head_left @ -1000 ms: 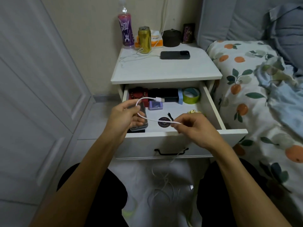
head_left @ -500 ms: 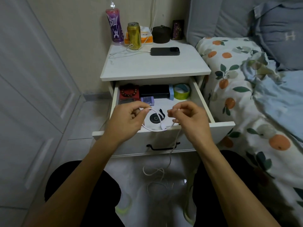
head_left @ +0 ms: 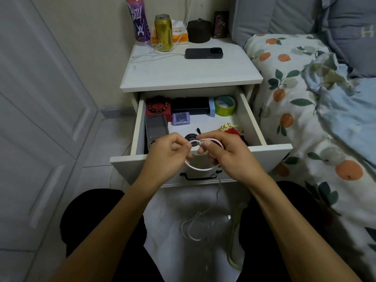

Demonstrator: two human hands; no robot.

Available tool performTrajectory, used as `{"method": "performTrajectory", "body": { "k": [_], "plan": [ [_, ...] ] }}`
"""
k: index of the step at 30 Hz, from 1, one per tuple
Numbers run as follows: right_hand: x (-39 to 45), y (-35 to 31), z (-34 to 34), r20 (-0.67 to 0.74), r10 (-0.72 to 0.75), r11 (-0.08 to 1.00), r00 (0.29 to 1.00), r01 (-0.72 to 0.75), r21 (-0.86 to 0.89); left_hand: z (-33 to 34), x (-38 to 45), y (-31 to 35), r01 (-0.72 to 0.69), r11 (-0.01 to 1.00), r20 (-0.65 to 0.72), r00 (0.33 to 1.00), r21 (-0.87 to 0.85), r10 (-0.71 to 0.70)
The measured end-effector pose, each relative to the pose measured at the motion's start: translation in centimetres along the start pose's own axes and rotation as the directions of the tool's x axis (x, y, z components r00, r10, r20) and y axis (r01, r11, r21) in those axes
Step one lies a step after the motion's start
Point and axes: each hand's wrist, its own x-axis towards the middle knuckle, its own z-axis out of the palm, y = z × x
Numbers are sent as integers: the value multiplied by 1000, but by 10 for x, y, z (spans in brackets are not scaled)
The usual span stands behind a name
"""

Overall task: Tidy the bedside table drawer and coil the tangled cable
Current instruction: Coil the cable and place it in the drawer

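Both my left hand [head_left: 169, 152] and right hand [head_left: 227, 153] pinch the white cable [head_left: 200, 168] — one small loop formed over the open drawer [head_left: 252, 127], the rest trailing to the floor. Keep loops even, feed slack gently — no yanking the tangle.

The left hand [head_left: 166, 154] and right hand [head_left: 227, 153] covered most of the white cable [head_left: 200, 169] loop, so where its turns crossed inside the fingers could not be told. The round black item [head_left: 190, 137] on the drawer [head_left: 252, 127] floor was half hidden behind the knuckles, its label too small to read. The red pouch [head_left: 234, 131] was partly behind the right hand. The purple bottle [head_left: 138, 21] was cut off by the far edge.
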Motion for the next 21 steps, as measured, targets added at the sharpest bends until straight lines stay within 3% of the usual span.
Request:
{"method": "performTrajectory", "body": {
  "k": [3,7,10,14,16,19,21],
  "plan": [
    [1,0,-3,60,-31,999,998,32,-12,-6,5,-2,-123,991,88,989,58,117],
    [1,1,-4,106,-46,999,993,43,33,-11,6,7,-115,993,313,942,-34,120],
    [1,2,-1,100,-21,995,995,11,102,-13,4,4,-99,992,308,944,-83,120],
    [5,5,-2,59,47,977,997,-58,204,-10,1,0,29,983,289,957,-182,25],
    [7,6,-1,45,106,930,993,-116,349,-7,-1,-1,118,933,290,957,-339,-16],
    [6,4,1,93,200,781,975,-216,586,-2,-5,1,269,770,338,938,-579,-73],
    [6,3,1,114,247,692,962,-258,674,-1,-5,2,322,699,354,929,-639,-105]
  ]
}}
